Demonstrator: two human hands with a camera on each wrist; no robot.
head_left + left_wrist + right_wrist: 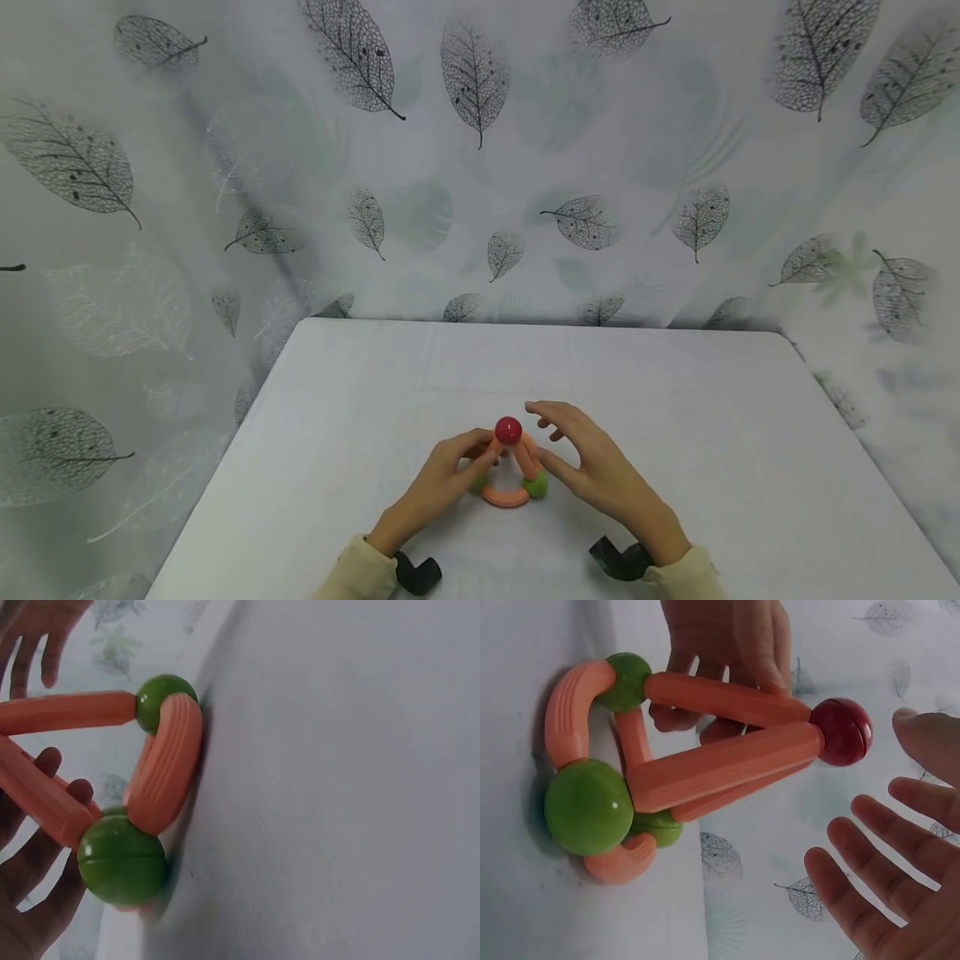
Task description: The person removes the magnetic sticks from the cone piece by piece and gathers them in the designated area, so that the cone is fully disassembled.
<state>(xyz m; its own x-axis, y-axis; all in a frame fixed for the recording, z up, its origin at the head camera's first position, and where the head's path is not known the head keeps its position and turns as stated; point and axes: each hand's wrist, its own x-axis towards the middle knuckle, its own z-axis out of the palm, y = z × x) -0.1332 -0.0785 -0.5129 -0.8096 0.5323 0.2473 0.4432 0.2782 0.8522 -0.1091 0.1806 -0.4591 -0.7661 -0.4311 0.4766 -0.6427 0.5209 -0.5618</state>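
A pyramid of building-toy pieces stands on the white table, with a red ball [508, 430] at its peak. Straight orange rods [727, 765] slope from that ball down to green balls [589, 806]. Curved orange rods [169, 765] join the green balls around the base. My left hand [442, 475] holds one sloping rod on the left side, thumb on the near face and fingers behind. To the right of the pyramid is my right hand [596, 462], fingers spread and apart from the pieces in the right wrist view; the red ball is nearest to it.
The white table [675, 392] extends around the pyramid. Behind it and at both sides hangs a leaf-patterned curtain [480, 183]. A black curved piece [622, 560] sits at the right wrist, another black piece [417, 573] at the left.
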